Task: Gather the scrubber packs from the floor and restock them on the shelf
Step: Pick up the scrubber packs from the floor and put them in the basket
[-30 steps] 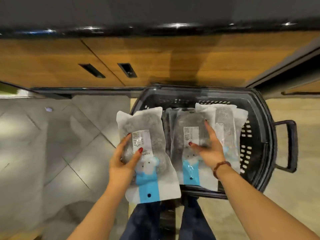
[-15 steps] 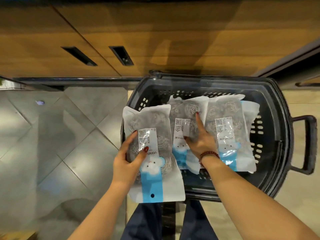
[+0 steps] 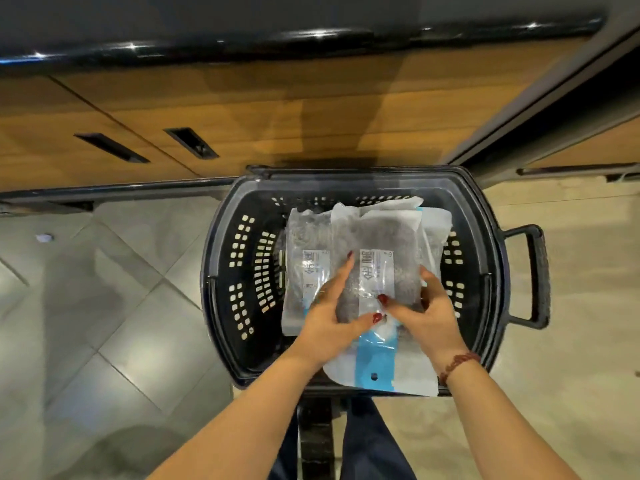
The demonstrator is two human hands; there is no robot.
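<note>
Slick clear film over grey wire coils, backed by white card with a blue stripe: top pack (image 3: 377, 244) held over the middle of the basket (image 3: 225, 271), with the punched blue tail hanging past the near rim. Gripped from both sides: left hand (image 3: 332, 317) with thumb laid across the front and fingers stretched long up the left edge; right hand (image 3: 429, 313) with thumb on the label and fingers curled round the right edge, tips hidden behind. Beneath, inside the basket, a second pack (image 3: 304, 268) showing toward the left wall and further packs (image 3: 440, 223) toward the right wall (how many, impossible to count). Likely trouble: glossy film sliding out of the two-sided grip, given little friction and a soft, lumpy fill with nothing firm to squeeze; film clinging to film, dragging the second pack up and tipping it over the rim; floppy card tail catching on the near rim and folding; corners snagging in the slotted walls. Hard black plastic for the basket, with rounded corners, rows of small rectangular holes and a loop handle (image 3: 533, 275) on the right side. Beyond the far rim, smooth wood-grain cabinet fronts (image 3: 311, 116); left of the basket, matt grey floor tiles (image 3: 104, 306). No shelf identifiable, so restocking judged not yet begun.
</note>
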